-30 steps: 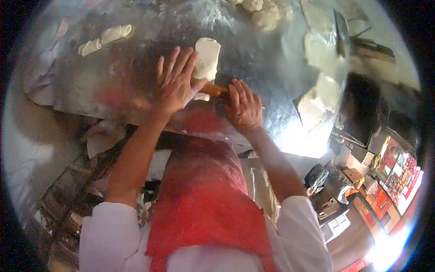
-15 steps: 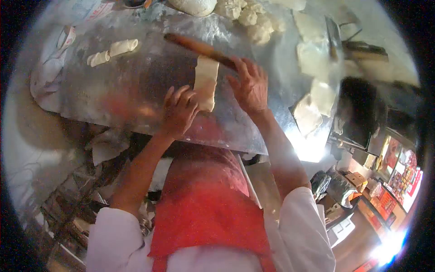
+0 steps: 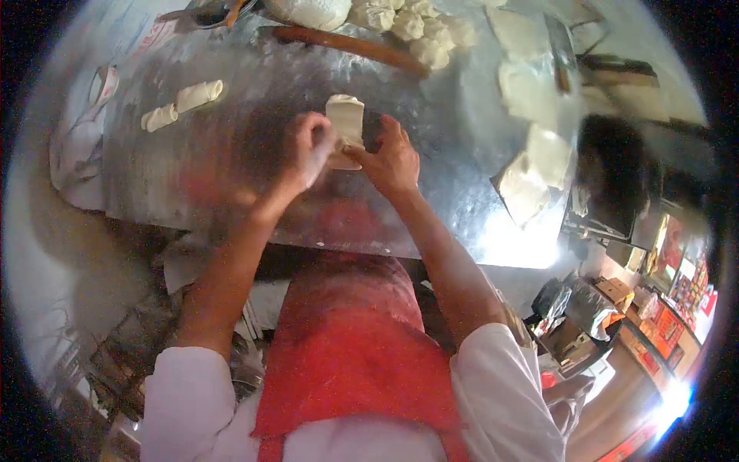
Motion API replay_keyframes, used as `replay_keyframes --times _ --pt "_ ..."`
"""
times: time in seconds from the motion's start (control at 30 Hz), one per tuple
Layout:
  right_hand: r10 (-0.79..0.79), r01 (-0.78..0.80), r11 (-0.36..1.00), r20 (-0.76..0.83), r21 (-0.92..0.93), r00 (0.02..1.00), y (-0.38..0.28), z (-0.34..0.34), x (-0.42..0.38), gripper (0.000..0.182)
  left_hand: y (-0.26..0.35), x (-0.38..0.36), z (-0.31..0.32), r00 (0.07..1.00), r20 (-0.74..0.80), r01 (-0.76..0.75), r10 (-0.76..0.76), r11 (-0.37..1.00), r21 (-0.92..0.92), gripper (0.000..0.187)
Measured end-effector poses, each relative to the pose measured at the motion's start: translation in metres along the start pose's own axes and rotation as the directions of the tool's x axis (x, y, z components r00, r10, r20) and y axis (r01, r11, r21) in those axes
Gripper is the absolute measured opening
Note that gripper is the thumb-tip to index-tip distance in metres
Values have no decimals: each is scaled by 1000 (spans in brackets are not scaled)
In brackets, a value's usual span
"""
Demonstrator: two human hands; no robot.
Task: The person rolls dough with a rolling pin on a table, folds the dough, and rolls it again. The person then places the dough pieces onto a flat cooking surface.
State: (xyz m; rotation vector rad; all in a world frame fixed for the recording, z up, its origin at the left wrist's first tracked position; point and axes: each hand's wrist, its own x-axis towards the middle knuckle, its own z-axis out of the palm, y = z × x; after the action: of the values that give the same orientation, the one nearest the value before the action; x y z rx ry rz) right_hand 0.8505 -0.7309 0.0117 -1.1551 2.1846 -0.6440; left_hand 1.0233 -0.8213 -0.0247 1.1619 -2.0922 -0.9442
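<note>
A strip of pale dough [image 3: 345, 122] lies on the metal table in front of me, its near end folded or bunched. My right hand [image 3: 394, 160] pinches that near end between thumb and finger from the right. At the dough's left side is my left hand [image 3: 308, 148], blurred, its fingers curled; whether it grips the dough is unclear. Beyond the strip, a brown wooden rolling pin [image 3: 350, 48] lies untouched.
Two small dough rolls [image 3: 198, 94] lie on the left of the metal table [image 3: 254, 146]. At the back are a large dough mound [image 3: 312, 9] and several dough lumps [image 3: 431, 38]. Flat dough pieces [image 3: 523, 189] lie along the right side.
The rolling pin has been let go and lies farther back. My right hand has come down and left to the dough's near end. The strip looks shorter, and my left hand has moved up a little.
</note>
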Motion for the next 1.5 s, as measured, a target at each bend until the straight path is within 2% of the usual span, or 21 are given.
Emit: replay_keyframes --times 0.03,0.07,0.1,0.17,0.23,0.3,0.33,0.4,0.5,0.57,0.7,0.77,0.8,0.87,0.9,0.97,1.0,1.07,1.23,1.3,1.5 --pt "39 -39 999 25 -28 999 -3 -3 1 90 -8 9 0 989 35 150 -146 966 -212 20" --pt "76 -73 996 52 -59 996 -8 -6 3 92 -23 25 5 1000 0 -13 13 987 -162 26" --pt "77 -74 995 51 -64 996 -15 -11 5 92 -16 38 5 1000 -1 -11 11 986 -167 26" --pt "172 -151 978 147 -144 974 -25 -19 8 99 -2 59 5 987 155 -62 48 994 89 24" --pt "184 -161 974 143 -157 973 -26 -16 10 100 1 74 12 983 100 -168 153 971 168 24" --pt "189 -166 972 133 -164 973 -27 -15 8 101 14 93 4 813 526 67 -249 938 341 28" --pt "174 -156 975 110 -159 979 -25 -12 6 101 22 92 -4 817 523 59 -243 937 343 28" --pt "152 -140 980 79 -140 985 -24 -11 7 100 42 70 -26 847 502 -345 177 901 264 31" --pt "150 -141 983 71 -115 986 -21 -11 4 98 38 11 -29 845 501 -347 188 905 247 31" --pt "30 -33 999 123 20 992 -7 -15 2 88 18 -19 -20 894 234 -426 382 887 179 30" --pt "-41 44 999 202 -9 978 31 -27 -12 75 41 -19 -37 843 263 -527 469 816 235 31" --pt "-157 158 987 195 13 968 42 -32 -11 65 36 -7 -40 868 423 -379 260 898 225 34" --pt "-161 163 987 188 6 969 39 -41 -4 65 41 6 -39 869 416 -384 270 896 221 34" --pt "-272 296 949 190 -112 943 30 -63 12 54 57 29 -23 948 308 52 -79 994 95 41" --pt "-271 297 947 194 -120 943 21 -70 24 54 62 32 -7 949 306 56 -80 995 87 41" --pt "-341 350 918 78 -188 937 1 -78 57 46 66 33 25 946 308 -251 103 835 490 56" --pt "-338 348 917 81 -195 937 -5 -79 76 46 62 28 27 898 423 -332 117 812 480 78" --pt "-548 522 813 -39 -258 836 -11 -76 108 47 55 28 22 851 495 -408 175 815 413 79" --pt "-483 477 721 129 -503 866 -10 -46 153 54 62 54 14 652 716 -626 251 711 321 63" --pt "-464 547 669 292 -503 836 -13 -48 154 52 55 54 23 638 729 -618 247 729 295 61" --pt "-499 494 858 -3 -140 866 36 -66 64 46 46 38 33 726 677 -499 120 769 398 64"
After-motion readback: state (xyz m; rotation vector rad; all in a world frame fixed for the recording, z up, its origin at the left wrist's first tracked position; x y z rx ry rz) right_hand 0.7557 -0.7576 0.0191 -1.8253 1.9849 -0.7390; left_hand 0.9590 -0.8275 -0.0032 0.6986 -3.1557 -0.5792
